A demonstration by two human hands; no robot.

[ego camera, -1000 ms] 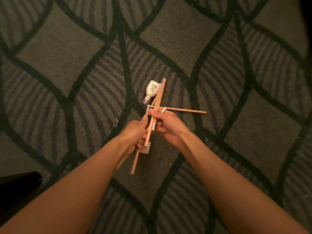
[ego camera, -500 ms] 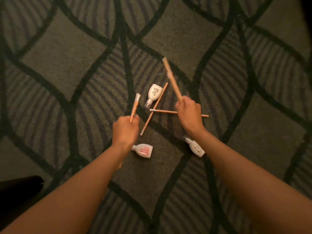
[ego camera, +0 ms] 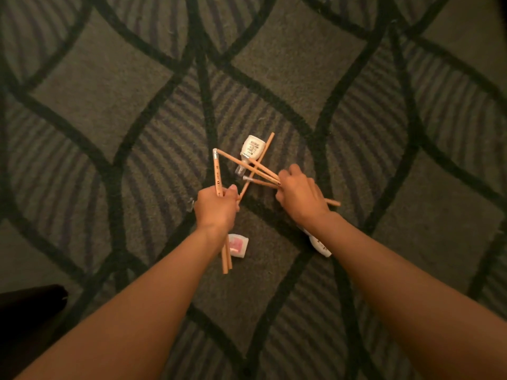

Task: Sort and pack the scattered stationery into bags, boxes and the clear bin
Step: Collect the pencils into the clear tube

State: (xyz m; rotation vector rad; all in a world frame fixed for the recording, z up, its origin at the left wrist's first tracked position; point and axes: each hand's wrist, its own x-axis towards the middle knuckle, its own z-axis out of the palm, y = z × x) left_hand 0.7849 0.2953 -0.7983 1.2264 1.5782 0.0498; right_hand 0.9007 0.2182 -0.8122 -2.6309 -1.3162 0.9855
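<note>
Left hand [ego camera: 216, 208] is clamped round a couple of upright pencils [ego camera: 216, 174], gripped mid-shaft with both ends sticking out; looks like the collecting bundle. Right hand [ego camera: 300, 197] pinches the fanned pencils [ego camera: 255, 168], tips splayed toward the left bundle, probably to merge them. One loose pencil [ego camera: 267, 144] lies on the carpet [ego camera: 109, 78] just beside the white bottle [ego camera: 251, 148]. Pink-label bottle [ego camera: 238, 246] is near the left wrist, third bottle [ego camera: 319, 246] half under the right forearm. No bag, box or bin in view. Guess: pencils first, bottles after.

Matt wooden pencils [ego camera: 248, 167], glossy white plastic bottle [ego camera: 251, 150], all over rough woven patterned carpet [ego camera: 109, 86].
</note>
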